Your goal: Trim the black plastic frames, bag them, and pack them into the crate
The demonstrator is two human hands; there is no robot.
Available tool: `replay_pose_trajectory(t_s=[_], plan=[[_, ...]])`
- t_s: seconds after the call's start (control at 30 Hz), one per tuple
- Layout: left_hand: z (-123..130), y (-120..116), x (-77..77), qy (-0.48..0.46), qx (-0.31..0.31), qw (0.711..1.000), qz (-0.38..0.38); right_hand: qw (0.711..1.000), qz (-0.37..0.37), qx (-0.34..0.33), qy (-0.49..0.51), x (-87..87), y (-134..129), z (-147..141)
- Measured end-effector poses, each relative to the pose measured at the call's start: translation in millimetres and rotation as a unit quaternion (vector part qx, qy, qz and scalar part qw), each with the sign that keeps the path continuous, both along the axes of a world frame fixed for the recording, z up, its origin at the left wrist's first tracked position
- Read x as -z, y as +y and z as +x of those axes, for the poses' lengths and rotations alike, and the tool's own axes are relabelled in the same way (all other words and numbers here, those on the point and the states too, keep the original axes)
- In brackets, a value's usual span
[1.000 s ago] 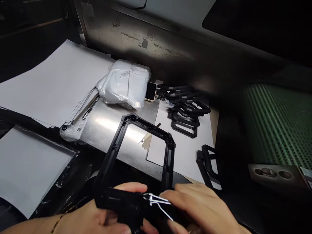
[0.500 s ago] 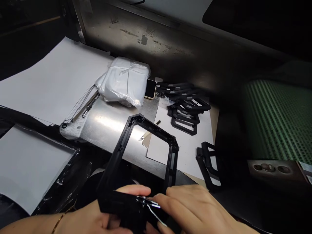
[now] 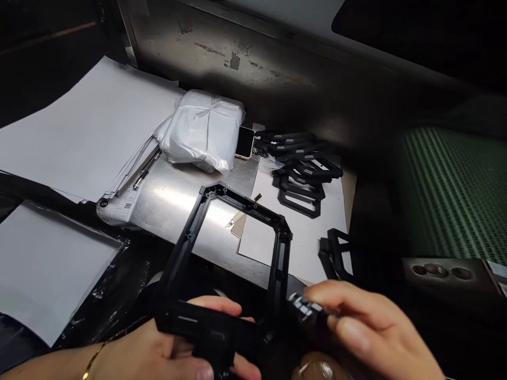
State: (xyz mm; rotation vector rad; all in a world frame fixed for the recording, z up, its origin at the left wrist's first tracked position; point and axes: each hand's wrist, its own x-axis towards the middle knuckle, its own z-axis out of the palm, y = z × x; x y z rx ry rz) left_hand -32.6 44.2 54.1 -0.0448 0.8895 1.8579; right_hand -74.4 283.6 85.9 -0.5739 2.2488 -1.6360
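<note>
Left hand grips the lower bar of a black frame, bottom centre, fingers wrapped round it, frame tilted up with its opening toward mid-frame. Right hand, lower right, has thumb and fingers closed on a small silver tool, blurred, just right of the frame; can't tell if they touch. More black frames piled right of centre, wrapped package upper centre, phone beside it

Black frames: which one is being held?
The raised frame, gripped along its near edge by the left hand; the other frames lie beyond it, on or beside the white sheet.
</note>
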Motion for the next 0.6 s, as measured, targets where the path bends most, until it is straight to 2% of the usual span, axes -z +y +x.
replay_pose_trajectory(t_s=[0.07,0.1,0.17,0.33,0.5,0.6], plan=[[-0.7,-0.3,-0.5,-0.004,-0.02,1.0,0.009,0.991,-0.074,0.107,-0.039,7.0,11.4,-5.6],[-1.0,-0.1,-0.6,-0.008,-0.031,0.999,0.017,0.985,-0.079,0.147,-0.044,11.6,15.3,-7.6],[-1.1,1.0,0.0,-0.01,-0.046,0.998,0.035,0.981,-0.056,0.179,-0.056,21.8,18.4,-8.9],[-0.9,3.3,5.5,0.012,-0.006,1.0,0.02,0.977,-0.06,0.095,-0.182,44.1,6.6,2.7],[-3.2,-2.8,5.5,0.027,-0.028,0.997,0.062,0.992,0.036,0.087,-0.08,52.7,3.7,10.6],[-5.1,-4.9,0.4,0.032,-0.008,0.999,0.016,0.985,0.124,0.115,0.019,44.3,8.1,9.3]])
